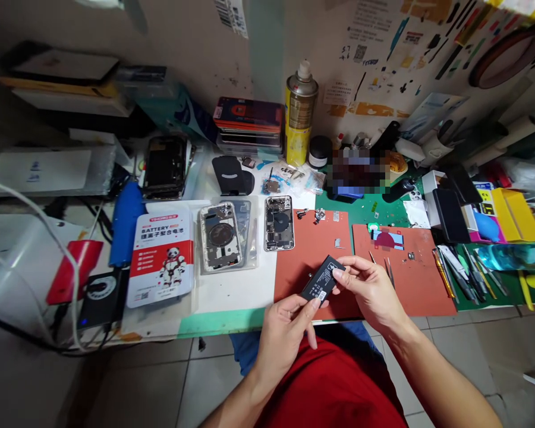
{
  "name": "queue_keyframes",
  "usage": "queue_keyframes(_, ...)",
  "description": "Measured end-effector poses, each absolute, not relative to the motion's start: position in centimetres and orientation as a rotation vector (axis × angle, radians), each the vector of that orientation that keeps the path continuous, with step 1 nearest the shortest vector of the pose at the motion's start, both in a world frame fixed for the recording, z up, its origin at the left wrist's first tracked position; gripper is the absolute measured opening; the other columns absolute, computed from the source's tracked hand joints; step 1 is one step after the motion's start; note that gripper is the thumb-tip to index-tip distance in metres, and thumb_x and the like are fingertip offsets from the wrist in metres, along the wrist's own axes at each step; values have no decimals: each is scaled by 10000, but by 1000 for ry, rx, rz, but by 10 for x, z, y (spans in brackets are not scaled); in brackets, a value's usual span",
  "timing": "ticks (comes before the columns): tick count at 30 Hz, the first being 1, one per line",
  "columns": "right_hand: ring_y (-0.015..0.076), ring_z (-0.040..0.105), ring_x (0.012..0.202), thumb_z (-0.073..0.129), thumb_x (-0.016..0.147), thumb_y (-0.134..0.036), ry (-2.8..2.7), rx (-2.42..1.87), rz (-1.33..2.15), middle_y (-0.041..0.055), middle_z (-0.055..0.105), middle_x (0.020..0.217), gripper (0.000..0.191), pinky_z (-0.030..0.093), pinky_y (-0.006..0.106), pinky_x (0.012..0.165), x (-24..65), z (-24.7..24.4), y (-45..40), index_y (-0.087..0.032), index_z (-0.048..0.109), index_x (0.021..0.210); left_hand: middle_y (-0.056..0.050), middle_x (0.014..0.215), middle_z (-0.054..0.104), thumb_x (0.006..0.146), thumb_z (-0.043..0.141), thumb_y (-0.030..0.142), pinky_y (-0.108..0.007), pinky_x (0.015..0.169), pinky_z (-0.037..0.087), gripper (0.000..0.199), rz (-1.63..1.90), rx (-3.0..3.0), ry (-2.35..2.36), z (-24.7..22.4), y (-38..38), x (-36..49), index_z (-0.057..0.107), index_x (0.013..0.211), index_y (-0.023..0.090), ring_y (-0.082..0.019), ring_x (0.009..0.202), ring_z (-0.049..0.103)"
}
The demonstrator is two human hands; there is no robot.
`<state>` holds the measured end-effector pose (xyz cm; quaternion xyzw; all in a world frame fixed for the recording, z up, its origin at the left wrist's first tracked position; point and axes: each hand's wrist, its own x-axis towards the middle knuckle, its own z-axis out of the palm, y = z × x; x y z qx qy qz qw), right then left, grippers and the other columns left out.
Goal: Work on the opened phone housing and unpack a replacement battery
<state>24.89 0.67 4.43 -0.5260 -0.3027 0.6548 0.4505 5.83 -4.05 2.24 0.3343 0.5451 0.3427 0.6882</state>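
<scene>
A flat black phone battery (pixel 321 282) with white print is held above the front edge of a reddish-brown mat (pixel 294 266). The fingers of my left hand (pixel 289 324) pinch its lower left end. At its upper right end, my right hand (pixel 366 286) grips it between thumb and fingers. Behind and left of the hands lies an opened phone body (pixel 279 223) with its inner parts showing. Farther left, a second phone shell (pixel 220 236) rests on a clear plastic tray. Small metal parts (pixel 320 216) are on the mat's back edge.
A white-and-red battery box (pixel 161 257) lies at the left, near a red tool (pixel 75 271) and cables. A spray can (pixel 300 113) stands at the back. Tweezers (pixel 389 271) and a blue-and-red piece (pixel 387 239) are on the right mat, with several hand tools (pixel 466 274) beyond.
</scene>
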Motion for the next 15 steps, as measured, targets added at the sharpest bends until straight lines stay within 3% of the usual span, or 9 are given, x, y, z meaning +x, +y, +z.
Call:
queue_keyframes(4,128,663,620,980,759,-424,-664,-1290,1549,-26,710,670,347,551,261,642,241,44,-3,-215,817,984,-35,513,685,889,768,621,-258,429,376,442,721,769,1196,18,-43,59,821,925,183,-172,400,585)
queue_keyframes(8,119,679,620,1013,681,-451,-542,-1234,1586,-17,742,724,440,571,257,660,227,47,-7,-190,763,932,-33,521,690,871,782,640,-253,455,413,465,755,787,1285,15,-43,56,806,847,176,-127,389,491)
queue_keyframes(12,141,666,600,1001,642,-553,-519,-1288,1555,8,750,736,509,580,288,627,223,48,-5,-186,712,846,18,435,578,816,813,683,-272,486,478,498,712,844,1257,11,-39,55,799,839,186,-136,389,467)
queue_keyframes(15,144,660,601,988,670,-556,-571,-1351,1506,-4,720,687,477,553,267,619,224,51,-11,-190,723,821,34,420,548,862,771,681,-306,530,539,483,705,845,1253,11,-42,57,821,910,202,-157,383,494)
